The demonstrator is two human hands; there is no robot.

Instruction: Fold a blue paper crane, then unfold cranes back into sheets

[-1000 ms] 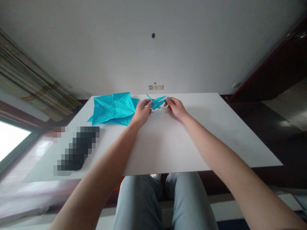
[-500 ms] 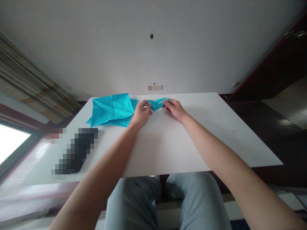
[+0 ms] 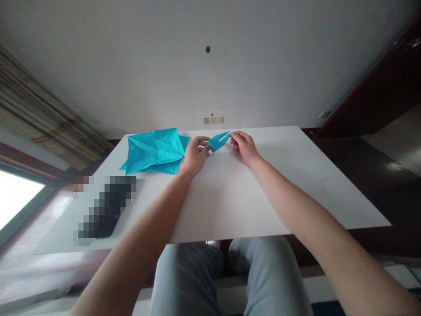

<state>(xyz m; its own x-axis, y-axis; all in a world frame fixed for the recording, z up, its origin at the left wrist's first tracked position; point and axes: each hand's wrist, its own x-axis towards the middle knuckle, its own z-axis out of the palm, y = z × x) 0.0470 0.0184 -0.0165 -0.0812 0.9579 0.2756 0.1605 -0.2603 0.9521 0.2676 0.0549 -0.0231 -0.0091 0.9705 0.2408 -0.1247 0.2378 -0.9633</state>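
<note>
Just above the frame's centre, the left hand (image 3: 195, 154) pinches the folded paper (image 3: 217, 142), its long axis slanting up rightward to the right hand (image 3: 245, 148), whose grip I cannot tell.

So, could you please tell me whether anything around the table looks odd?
A dark spot stands out on the pale wall. On the left of the table, a dark object is pixelated beyond recognition. The sheets beside the left hand lie creased and unevenly stacked. Nothing looks spilled.

Grey wall (image 3: 263, 70) (one dark spot (image 3: 208, 49)), curtain (image 3: 39, 109), bright window (image 3: 16, 197)
</note>
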